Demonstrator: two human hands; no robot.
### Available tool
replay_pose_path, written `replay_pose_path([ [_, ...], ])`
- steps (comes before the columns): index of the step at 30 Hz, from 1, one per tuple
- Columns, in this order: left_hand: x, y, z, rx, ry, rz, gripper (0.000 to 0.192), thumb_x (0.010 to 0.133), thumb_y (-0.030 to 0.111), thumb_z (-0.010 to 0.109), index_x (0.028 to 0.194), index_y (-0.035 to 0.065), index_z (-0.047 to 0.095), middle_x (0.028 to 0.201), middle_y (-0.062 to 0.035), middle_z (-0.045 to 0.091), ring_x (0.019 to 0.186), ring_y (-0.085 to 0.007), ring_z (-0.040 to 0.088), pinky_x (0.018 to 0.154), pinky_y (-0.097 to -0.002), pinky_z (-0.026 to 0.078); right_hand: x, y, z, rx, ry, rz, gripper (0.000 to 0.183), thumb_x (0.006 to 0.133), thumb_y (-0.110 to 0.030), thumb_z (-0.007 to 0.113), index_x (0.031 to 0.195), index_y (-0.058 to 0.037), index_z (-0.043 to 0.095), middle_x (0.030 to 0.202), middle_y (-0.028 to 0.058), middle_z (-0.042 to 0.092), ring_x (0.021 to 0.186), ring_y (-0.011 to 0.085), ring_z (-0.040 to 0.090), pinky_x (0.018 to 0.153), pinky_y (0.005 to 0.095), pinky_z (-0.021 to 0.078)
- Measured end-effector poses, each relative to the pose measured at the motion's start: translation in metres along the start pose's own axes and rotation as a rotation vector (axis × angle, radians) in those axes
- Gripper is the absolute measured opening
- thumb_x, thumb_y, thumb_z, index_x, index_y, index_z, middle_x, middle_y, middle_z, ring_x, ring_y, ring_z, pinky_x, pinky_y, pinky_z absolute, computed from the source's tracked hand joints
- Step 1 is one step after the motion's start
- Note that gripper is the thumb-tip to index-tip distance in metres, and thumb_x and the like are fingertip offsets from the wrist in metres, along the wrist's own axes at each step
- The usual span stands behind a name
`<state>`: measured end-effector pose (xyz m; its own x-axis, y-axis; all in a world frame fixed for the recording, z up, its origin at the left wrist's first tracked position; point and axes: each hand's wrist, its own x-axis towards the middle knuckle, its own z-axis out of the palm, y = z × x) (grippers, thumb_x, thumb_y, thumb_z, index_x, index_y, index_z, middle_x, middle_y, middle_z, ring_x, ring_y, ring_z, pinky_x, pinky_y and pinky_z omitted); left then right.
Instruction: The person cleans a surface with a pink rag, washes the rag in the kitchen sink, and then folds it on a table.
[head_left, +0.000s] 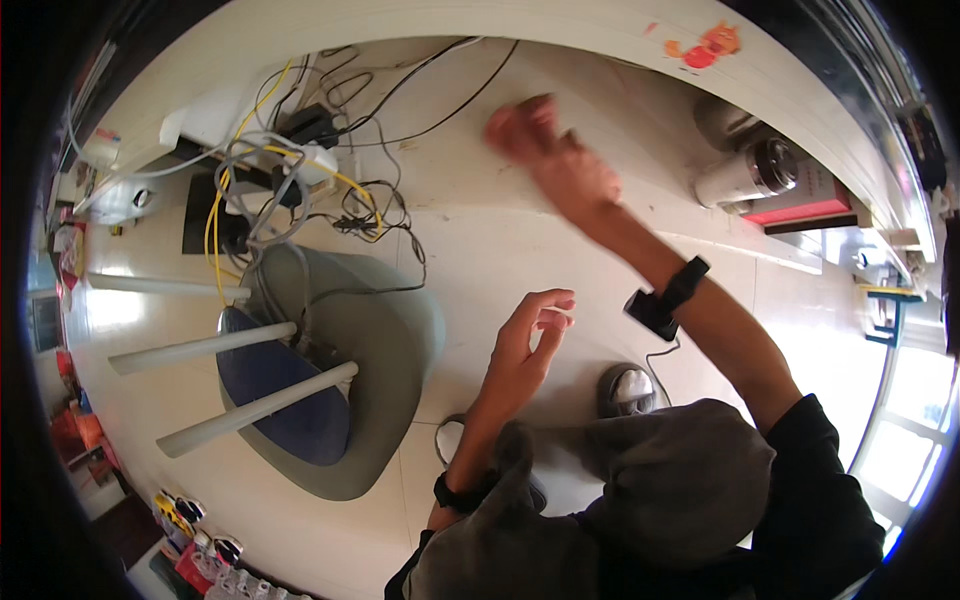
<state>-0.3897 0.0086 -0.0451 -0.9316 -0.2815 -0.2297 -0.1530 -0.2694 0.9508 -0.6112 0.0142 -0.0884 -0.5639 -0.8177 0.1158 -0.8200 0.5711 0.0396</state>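
Note:
My right hand (574, 176) is stretched out in front of me and closed around a crumpled reddish cloth (521, 129). Motion blurs both the cloth and the fingers, and the cloth lies against or just over a stained pale surface (457, 165) under a white edge; contact cannot be told. My left hand (525, 345) hangs over the floor with nothing in it, its fingers curled but apart. A black band with a small device (660, 307) is strapped to my right forearm. Another black band (457, 495) circles my left wrist.
To the left, a grey-green plastic stool or chair (382, 390) is tipped over, legs sticking out. Tangled cables (262, 195) and a black power adapter (311, 126) lie behind it. At right stand a steel flask (742, 176) and a red box (806, 195). A white edge (562, 34) runs across the top.

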Motion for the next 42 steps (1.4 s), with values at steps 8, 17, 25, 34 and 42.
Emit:
replay_pose_path([
  [8,-0.022,0.037,-0.013,-0.032,-0.087,0.074,0.022,0.093,0.006,0.045,0.113,-0.0013,0.051,0.098,-0.0095,0.055,0.094,-0.0180,0.054,0.088,-0.0317,0.041,-0.097,-0.052,-0.009,1.189,-0.573,-0.368,0.044,0.087,-0.021,0.056,0.128,-0.0088,0.045,0.115,0.0142,0.054,0.093,0.0275,0.059,0.084,0.0349,0.0498],
  [17,-0.139,0.075,-0.079,-0.038,-0.061,0.089,0.029,0.088,0.006,0.045,0.113,-0.0072,0.051,0.104,-0.0190,0.057,0.102,-0.0284,0.055,0.093,-0.0395,0.041,-0.128,-0.010,-0.046,2.083,-1.118,0.752,0.059,0.089,-0.045,0.055,0.129,-0.0037,0.043,0.108,0.0091,0.058,0.086,0.0158,0.059,0.074,0.0304,0.0508],
  [25,-0.194,0.120,-0.098,0.366,0.763,0.278,0.018,0.091,0.014,0.049,0.096,-0.0024,0.053,0.091,-0.0120,0.056,0.083,-0.0190,0.054,0.081,-0.0335,0.047,-0.177,-0.014,0.020,1.921,-1.062,0.485,0.057,0.090,-0.032,0.057,0.136,-0.0034,0.037,0.122,0.0111,0.052,0.109,0.0184,0.051,0.095,0.0306,0.0412],
  [34,-0.180,0.084,-0.297,0.838,1.176,0.186,0.026,0.094,0.024,0.051,0.112,0.0057,0.056,0.106,-0.0061,0.058,0.100,-0.0164,0.053,0.086,-0.0304,0.044,-0.188,-0.047,0.039,0.889,-0.965,-0.305,0.050,0.083,-0.025,0.062,0.128,-0.0099,0.047,0.115,0.0153,0.058,0.108,0.0313,0.054,0.087,0.0397,0.0445],
  [42,-0.168,-0.010,-0.403,0.358,0.487,-0.389,0.048,0.092,0.041,0.050,0.121,0.0031,0.053,0.116,-0.0161,0.057,0.101,-0.0186,0.054,0.083,-0.0307,0.043,-0.104,-0.053,-0.056,0.826,-1.007,-0.560,0.038,0.085,-0.021,0.063,0.120,-0.0090,0.053,0.097,0.0080,0.061,0.085,0.0212,0.060,0.076,0.0342,0.0479],
])
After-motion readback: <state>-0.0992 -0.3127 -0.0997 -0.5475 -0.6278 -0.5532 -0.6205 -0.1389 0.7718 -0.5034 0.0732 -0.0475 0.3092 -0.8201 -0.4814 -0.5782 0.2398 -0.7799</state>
